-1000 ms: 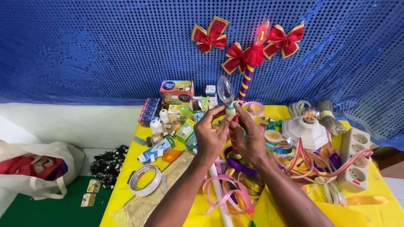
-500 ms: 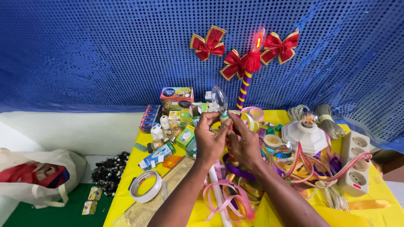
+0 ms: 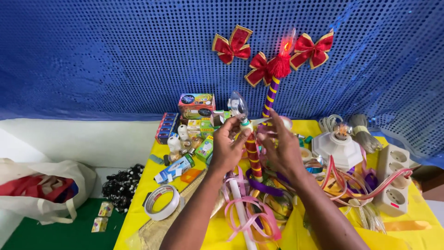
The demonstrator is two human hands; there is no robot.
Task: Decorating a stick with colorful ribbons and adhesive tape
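Just left of the hands sits a heap of small cartons and little white bulbs, with a blue and white box lying flat nearer by. Lower left of them, a roll of clear tape rests on the yellow tablecloth. To their right stand a white ceramic lamp holder and a white socket strip, pink cord looping between. Above and behind, three red bows hang on the blue sequinned backdrop. Far left, off the table, slumps a white bag.
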